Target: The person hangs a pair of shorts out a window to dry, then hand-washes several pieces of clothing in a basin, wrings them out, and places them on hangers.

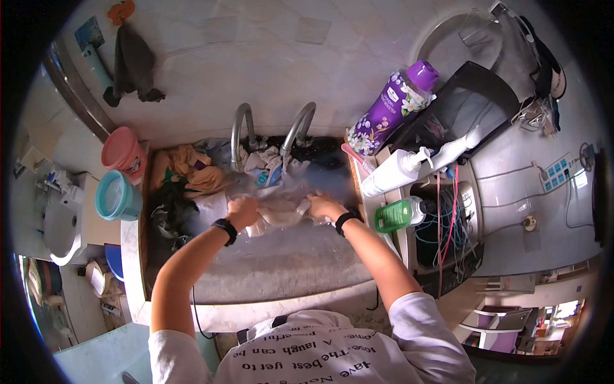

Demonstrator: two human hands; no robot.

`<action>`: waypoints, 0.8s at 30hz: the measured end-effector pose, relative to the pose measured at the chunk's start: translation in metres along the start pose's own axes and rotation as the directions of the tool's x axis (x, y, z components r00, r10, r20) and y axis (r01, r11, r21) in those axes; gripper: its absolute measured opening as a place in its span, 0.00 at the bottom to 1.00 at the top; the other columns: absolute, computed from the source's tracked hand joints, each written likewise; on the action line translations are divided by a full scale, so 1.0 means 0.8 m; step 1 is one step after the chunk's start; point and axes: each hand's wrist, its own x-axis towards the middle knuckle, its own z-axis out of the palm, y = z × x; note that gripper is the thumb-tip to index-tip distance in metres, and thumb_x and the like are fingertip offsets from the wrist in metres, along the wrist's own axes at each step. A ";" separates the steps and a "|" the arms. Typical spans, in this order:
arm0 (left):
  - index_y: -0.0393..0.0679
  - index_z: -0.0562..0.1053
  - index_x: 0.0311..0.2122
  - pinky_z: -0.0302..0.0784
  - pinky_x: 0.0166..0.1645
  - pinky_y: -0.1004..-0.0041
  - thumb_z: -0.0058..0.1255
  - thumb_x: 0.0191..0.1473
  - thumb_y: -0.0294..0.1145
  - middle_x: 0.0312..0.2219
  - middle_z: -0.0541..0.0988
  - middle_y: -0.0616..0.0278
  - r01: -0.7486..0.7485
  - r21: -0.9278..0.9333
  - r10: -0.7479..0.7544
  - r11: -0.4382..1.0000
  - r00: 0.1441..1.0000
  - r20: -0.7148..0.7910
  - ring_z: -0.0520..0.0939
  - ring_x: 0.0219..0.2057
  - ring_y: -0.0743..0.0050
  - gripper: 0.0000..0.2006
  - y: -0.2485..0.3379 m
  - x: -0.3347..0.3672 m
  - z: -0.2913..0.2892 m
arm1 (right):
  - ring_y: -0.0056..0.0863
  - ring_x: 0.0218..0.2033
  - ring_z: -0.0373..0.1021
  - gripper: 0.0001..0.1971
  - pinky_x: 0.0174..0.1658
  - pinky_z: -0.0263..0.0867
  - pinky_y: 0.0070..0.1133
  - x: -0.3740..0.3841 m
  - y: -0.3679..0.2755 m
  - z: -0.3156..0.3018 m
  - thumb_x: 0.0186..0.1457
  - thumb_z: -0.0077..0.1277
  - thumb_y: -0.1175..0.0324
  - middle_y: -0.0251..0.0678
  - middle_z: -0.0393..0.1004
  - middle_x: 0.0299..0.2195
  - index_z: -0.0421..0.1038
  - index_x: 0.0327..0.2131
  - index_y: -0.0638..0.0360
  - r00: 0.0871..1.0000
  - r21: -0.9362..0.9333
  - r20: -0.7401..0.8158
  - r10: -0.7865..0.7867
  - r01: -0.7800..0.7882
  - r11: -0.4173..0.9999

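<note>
My left hand is closed on one side of a pale, wet garment. The other side is pinched in my right hand, so the cloth spans between them low in the stone wash basin. What kind of garment it is, I cannot make out. Past it, under the curved metal taps, lie more wet clothes in white and blue. Tan clothes are heaped at the far left of the basin, with a black garment nearer to my left arm.
A pink bucket and a turquoise bucket stand at the left edge. Along the right ledge are a purple bottle, a white pump bottle, a green bottle, a pink brush and a container of hangers.
</note>
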 end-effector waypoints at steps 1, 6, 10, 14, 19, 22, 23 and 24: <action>0.41 0.73 0.33 0.74 0.30 0.60 0.47 0.44 0.40 0.28 0.76 0.52 -0.004 -0.029 0.003 1.000 0.999 -0.036 0.78 0.29 0.55 0.14 -0.015 -0.006 -0.005 | 0.44 0.54 0.55 0.24 0.53 0.54 0.37 -0.010 0.006 -0.009 0.45 0.42 0.69 0.46 0.56 0.54 0.62 0.50 0.51 0.978 0.008 -0.154 -0.140 0.143 0.990; 0.42 0.75 0.27 0.75 0.33 0.61 0.45 0.43 0.34 0.26 0.77 0.50 0.058 -0.127 -0.085 0.990 0.971 -0.224 0.78 0.29 0.48 0.10 -0.042 -0.038 -0.073 | 0.46 0.35 0.69 0.10 0.38 0.65 0.35 -0.032 0.063 -0.064 0.42 0.42 0.72 0.49 0.72 0.31 0.73 0.29 0.61 0.877 0.005 -0.471 -0.101 0.117 0.993; 0.39 0.74 0.26 0.74 0.33 0.60 0.43 0.43 0.33 0.24 0.76 0.47 -0.024 -0.099 -0.019 0.995 0.913 -0.408 0.77 0.28 0.45 0.10 -0.039 -0.077 -0.122 | 0.45 0.33 0.70 0.08 0.37 0.65 0.35 -0.097 0.047 -0.116 0.42 0.43 0.74 0.48 0.73 0.30 0.71 0.28 0.62 0.743 0.019 -0.663 -0.088 0.134 0.991; 0.37 0.74 0.27 0.72 0.32 0.59 0.41 0.43 0.31 0.23 0.74 0.43 -0.174 -0.217 0.041 0.960 0.860 -0.509 0.75 0.26 0.44 0.11 -0.014 -0.113 -0.196 | 0.39 0.32 0.71 0.11 0.34 0.66 0.29 -0.170 0.044 -0.160 0.39 0.41 0.79 0.46 0.73 0.27 0.72 0.29 0.60 0.642 0.222 -0.766 -0.024 0.299 0.928; 0.35 0.70 0.34 0.71 0.31 0.66 0.41 0.44 0.27 0.20 0.74 0.46 -0.441 -0.241 0.144 0.864 0.677 -0.722 0.77 0.24 0.55 0.11 0.012 -0.143 -0.280 | 0.29 0.30 0.72 0.16 0.34 0.65 0.22 -0.237 0.047 -0.229 0.39 0.37 0.84 0.43 0.74 0.26 0.73 0.30 0.60 0.448 0.263 -0.893 -0.052 0.611 0.747; 0.36 0.68 0.36 0.69 0.32 0.72 0.38 0.46 0.25 0.20 0.73 0.52 -0.508 -0.290 0.113 0.811 0.623 -0.774 0.75 0.24 0.63 0.11 0.009 -0.155 -0.319 | 0.26 0.31 0.71 0.17 0.35 0.65 0.19 -0.275 0.022 -0.268 0.39 0.35 0.84 0.41 0.75 0.27 0.72 0.31 0.62 0.356 0.233 -0.934 -0.023 0.658 0.716; 0.36 0.68 0.36 0.69 0.32 0.72 0.38 0.46 0.25 0.20 0.73 0.52 -0.509 -0.288 0.114 0.811 0.621 -0.776 0.75 0.24 0.63 0.11 0.014 -0.156 -0.330 | 0.25 0.31 0.71 0.17 0.36 0.64 0.18 -0.287 0.020 -0.279 0.40 0.35 0.83 0.41 0.75 0.27 0.72 0.32 0.63 0.338 0.232 -0.940 -0.033 0.710 0.665; 0.37 0.68 0.37 0.68 0.32 0.74 0.38 0.46 0.25 0.21 0.72 0.56 -0.586 -0.315 0.106 0.747 0.572 -0.814 0.73 0.24 0.68 0.12 0.017 -0.156 -0.338 | 0.23 0.31 0.70 0.16 0.35 0.63 0.18 -0.295 0.015 -0.288 0.40 0.35 0.83 0.39 0.75 0.27 0.72 0.32 0.64 0.280 0.192 -0.959 -0.036 0.742 0.643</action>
